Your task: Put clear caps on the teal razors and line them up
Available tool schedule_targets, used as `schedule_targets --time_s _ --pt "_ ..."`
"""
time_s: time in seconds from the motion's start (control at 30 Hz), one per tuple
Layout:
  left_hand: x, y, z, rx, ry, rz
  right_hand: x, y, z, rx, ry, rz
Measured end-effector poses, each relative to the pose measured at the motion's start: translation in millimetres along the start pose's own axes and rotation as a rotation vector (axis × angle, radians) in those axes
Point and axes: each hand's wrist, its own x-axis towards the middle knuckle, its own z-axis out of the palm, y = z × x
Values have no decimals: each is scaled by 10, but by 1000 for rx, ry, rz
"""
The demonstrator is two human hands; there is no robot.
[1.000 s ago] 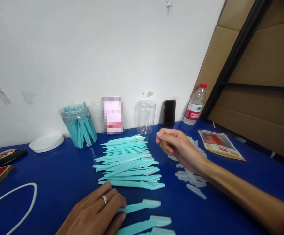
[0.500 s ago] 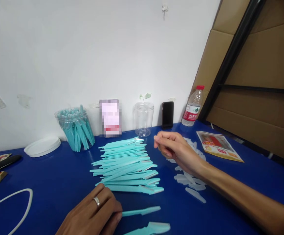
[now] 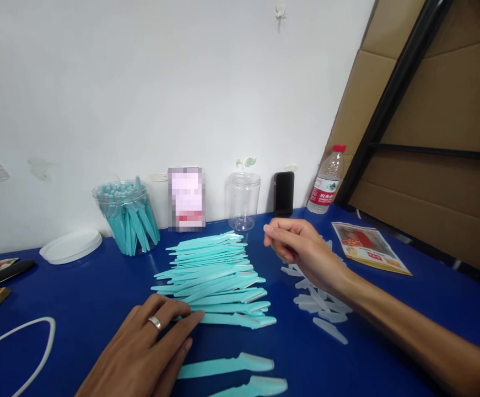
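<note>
Razors (image 3: 219, 274), turquoise, lie stacked as a pile on a blue table (image 3: 99, 298), blades toward the right. Left hand (image 3: 149, 339), wearing a ring (image 3: 154, 322), rests at the pile's near left corner: the fingers are bent and bunched, the index fingertip touching the pile's nearest razor, the thumb standing apart; no firm grip shows. Right hand (image 3: 300, 240) hangs just right of the pile's far part: thumb and index fingertips meet, the other fingers curled; whether anything small is pinched there cannot be told. Beneath this hand, right of the pile, translucent caps (image 3: 317, 300) lie scattered. On the pile's near side, 2 loose razors (image 3: 223, 366) lie apart from it. Beyond the pile stand a bare clear jar (image 3: 243, 201) and a pixelated panel (image 3: 187, 197); beyond it to the left, a tub (image 3: 132, 220) packed with razors and a white lid (image 3: 71, 246); beyond it to the right, a phone (image 3: 284, 193) and a bottle (image 3: 325, 184). A packet (image 3: 372, 248) lies well right of the pile, a white cable (image 3: 44, 358) well left.
</note>
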Motion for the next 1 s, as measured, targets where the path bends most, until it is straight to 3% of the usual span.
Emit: schedule_targets --time_s 0.1,0.2,0.3,0.4,0.57,0.73,0.9,1.0 --pt "-57 -74 63 80 -68 6 53 -25 -146 -232 138 -83" --pt "-118 -95 106 108 -100 29 109 -42 -319 -722 231 -161" --pt "-130 -75 135 68 -80 29 134 -42 -442 -1115 155 -74" --pt "-69 -33 126 29 -48 0 125 -20 -499 -1318 55 74" --pt "13 30 29 -47 -63 -73 107 67 -528 -1427 -85 207" --pt "-30 123 -31 -261 -18 -383 127 156 -490 -1462 -135 242" --pt "22 193 -82 -400 -99 -455 136 185 -456 -1529 -117 208" --pt "76 212 -128 -466 -129 -512 137 139 -423 -1488 33 107"
